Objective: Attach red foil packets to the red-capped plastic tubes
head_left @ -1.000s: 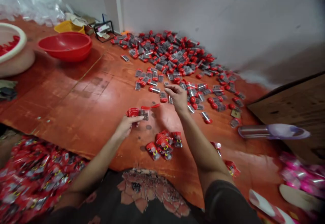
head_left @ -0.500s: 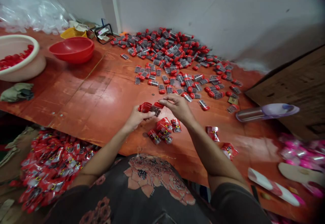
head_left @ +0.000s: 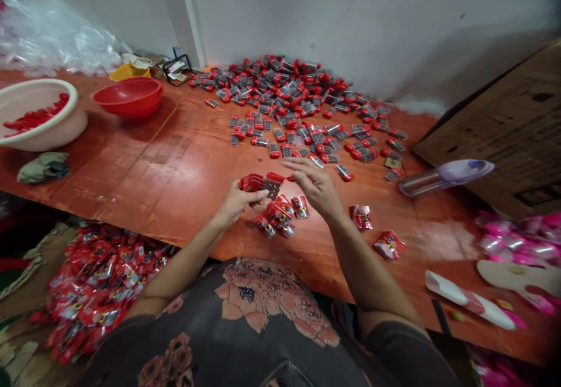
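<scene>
My left hand is closed round a fan of red printed packets and, at its fingertips, a small clear red-capped container with dark pieces inside. My right hand is just right of that container, its fingers stretched out and apart. A small red bit shows by its fingertips; whether they touch it I cannot tell. Below the hands lies a small heap of red wrapped packs on the table, with one more pack beside it.
Many red-capped containers are piled against the wall. Left stand a white tub of red parts and red bowls. A clear purple-rimmed scoop lies by a cardboard box. Finished-looking red packs fill a space below the table's left edge.
My right hand has opened its pinch at the container's red end and shifted slightly right. My left hand keeps its hold. The whole view has tilted a little.
</scene>
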The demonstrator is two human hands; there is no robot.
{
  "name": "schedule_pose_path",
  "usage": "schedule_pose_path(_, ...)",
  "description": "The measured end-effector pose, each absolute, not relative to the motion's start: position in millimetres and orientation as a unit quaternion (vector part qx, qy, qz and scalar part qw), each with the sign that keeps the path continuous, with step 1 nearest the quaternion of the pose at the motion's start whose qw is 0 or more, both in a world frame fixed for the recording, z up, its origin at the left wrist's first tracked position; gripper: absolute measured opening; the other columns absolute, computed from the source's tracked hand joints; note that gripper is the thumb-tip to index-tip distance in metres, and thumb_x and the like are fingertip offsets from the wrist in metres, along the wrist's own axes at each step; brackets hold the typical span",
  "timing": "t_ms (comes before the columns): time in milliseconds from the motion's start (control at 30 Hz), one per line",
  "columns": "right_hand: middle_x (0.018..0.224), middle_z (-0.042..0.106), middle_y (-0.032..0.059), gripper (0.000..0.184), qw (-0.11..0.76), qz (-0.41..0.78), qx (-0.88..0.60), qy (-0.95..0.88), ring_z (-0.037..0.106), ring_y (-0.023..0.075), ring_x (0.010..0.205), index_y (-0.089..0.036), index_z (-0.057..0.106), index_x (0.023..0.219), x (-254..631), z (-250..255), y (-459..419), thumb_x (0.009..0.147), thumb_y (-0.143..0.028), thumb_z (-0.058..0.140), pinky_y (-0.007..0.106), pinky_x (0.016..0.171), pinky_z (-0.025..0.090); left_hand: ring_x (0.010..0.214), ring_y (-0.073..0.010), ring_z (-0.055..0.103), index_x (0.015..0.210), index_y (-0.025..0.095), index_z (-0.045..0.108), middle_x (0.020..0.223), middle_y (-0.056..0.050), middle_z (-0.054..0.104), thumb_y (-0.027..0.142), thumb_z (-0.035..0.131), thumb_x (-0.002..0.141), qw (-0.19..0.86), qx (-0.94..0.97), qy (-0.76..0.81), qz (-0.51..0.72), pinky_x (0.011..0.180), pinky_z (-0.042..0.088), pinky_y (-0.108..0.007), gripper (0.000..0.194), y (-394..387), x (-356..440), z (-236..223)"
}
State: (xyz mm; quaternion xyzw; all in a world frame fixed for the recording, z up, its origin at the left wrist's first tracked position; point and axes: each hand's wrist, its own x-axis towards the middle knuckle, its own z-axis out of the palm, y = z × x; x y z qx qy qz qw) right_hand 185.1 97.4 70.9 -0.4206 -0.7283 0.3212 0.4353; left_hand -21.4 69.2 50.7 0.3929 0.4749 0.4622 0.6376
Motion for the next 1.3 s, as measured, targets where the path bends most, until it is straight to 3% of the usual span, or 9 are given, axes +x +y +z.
schedule_pose_path(100, 0.116, 0.070, 0.0063, 0.035, 0.523, 0.344, -0.465, -0.627, 0.068, 0.0185, 0.101, -0.030, 0.062, 0.125, 188, 59, 87, 0.099, -0.046, 0.044, 0.038, 0.087, 0.059, 0.049, -0.0105, 0.052, 0.074, 0.015, 0.069, 0.058, 0.000, 0.062, 0.031, 0.088, 0.053, 0.647, 0.360, 0.464, 0.486, 0.046, 0.036, -0.025, 0.033, 67, -22, 53)
schedule_pose_path(267, 0.111, 0.072, 0.0079, 0.037, 0.513, 0.424, -0.459, -0.588, 0.072, 0.0190, 0.090, -0.026, 0.056, 0.131, 164, 43, 65, 0.098, -0.042, 0.046, 0.037, 0.078, 0.062, 0.049, -0.0106, 0.053, 0.075, 0.014, 0.070, 0.059, -0.001, 0.063, 0.031, 0.088, 0.054, 0.658, 0.354, 0.456, 0.483, 0.045, 0.037, -0.024, 0.032, 64, -14, 53)
schedule_pose_path(500, 0.137, 0.056, 0.0170, 0.096, 0.404, 0.187, -0.463, -0.766, 0.059, 0.0333, 0.121, -0.026, 0.022, 0.155, 156, 46, 49, 0.078, -0.046, 0.076, 0.052, 0.100, 0.052, 0.051, -0.0090, 0.050, 0.071, 0.014, 0.069, 0.058, 0.002, 0.061, 0.031, 0.087, 0.060, 0.623, 0.428, 0.458, 0.468, 0.052, 0.040, -0.024, 0.027, 57, -9, 52)
schedule_pose_path(733, 0.122, 0.063, 0.0190, 0.072, 0.320, 0.075, -0.431, -0.840, 0.062, 0.0328, 0.111, -0.017, 0.033, 0.147, 171, 39, 50, 0.086, -0.037, 0.065, 0.049, 0.094, 0.054, 0.050, -0.0086, 0.050, 0.070, 0.014, 0.071, 0.058, 0.001, 0.063, 0.025, 0.089, 0.055, 0.647, 0.399, 0.469, 0.450, 0.051, 0.039, -0.023, 0.026, 51, -7, 47)
schedule_pose_path(833, 0.112, 0.066, 0.0172, 0.065, 0.313, 0.074, -0.439, -0.839, 0.065, 0.0328, 0.101, -0.017, 0.044, 0.138, 175, 33, 48, 0.083, -0.041, 0.068, 0.048, 0.085, 0.057, 0.054, -0.0109, 0.057, 0.084, 0.015, 0.074, 0.069, -0.003, 0.070, 0.028, 0.087, 0.060, 0.703, 0.344, 0.440, 0.440, 0.055, 0.045, -0.025, 0.030, 51, -10, 44)
schedule_pose_path(933, 0.110, 0.066, 0.0154, 0.067, 0.350, 0.127, -0.477, -0.796, 0.066, 0.0332, 0.097, -0.020, 0.048, 0.133, 177, 23, 44, 0.076, -0.045, 0.074, 0.050, 0.081, 0.057, 0.067, -0.0173, 0.067, 0.098, 0.014, 0.074, 0.087, -0.010, 0.075, 0.032, 0.077, 0.073, 0.758, 0.240, 0.403, 0.454, 0.063, 0.053, -0.030, 0.031, 53, -20, 37)
schedule_pose_path(1067, 0.118, 0.061, 0.0100, 0.075, 0.433, 0.368, -0.512, -0.644, 0.067, 0.0276, 0.091, -0.032, 0.040, 0.139, 170, 5, 34, 0.073, -0.041, 0.076, 0.047, 0.077, 0.059, 0.083, -0.0243, 0.071, 0.097, 0.010, 0.072, 0.089, -0.013, 0.075, 0.023, 0.068, 0.077, 0.772, 0.137, 0.384, 0.488, 0.079, 0.057, -0.042, 0.023, 54, -35, 24)
schedule_pose_path(1200, 0.116, 0.060, 0.0073, 0.082, 0.441, 0.577, -0.468, -0.503, 0.067, 0.0247, 0.086, -0.037, 0.034, 0.141, 150, -6, 24, 0.071, -0.036, 0.075, 0.043, 0.072, 0.060, 0.076, -0.0211, 0.071, 0.093, 0.014, 0.072, 0.083, -0.009, 0.074, 0.024, 0.073, 0.078, 0.738, 0.120, 0.409, 0.522, 0.077, 0.057, -0.038, 0.018, 48, -32, 12)
schedule_pose_path(1300, 0.117, 0.059, 0.0077, 0.074, 0.456, 0.579, -0.489, -0.467, 0.064, 0.0254, 0.092, -0.034, 0.041, 0.137, 133, -12, 20, 0.071, -0.037, 0.075, 0.043, 0.075, 0.059, 0.064, -0.0157, 0.067, 0.080, 0.014, 0.071, 0.074, -0.005, 0.072, 0.026, 0.082, 0.070, 0.694, 0.107, 0.441, 0.559, 0.067, 0.056, -0.030, 0.019, 44, -19, 2)
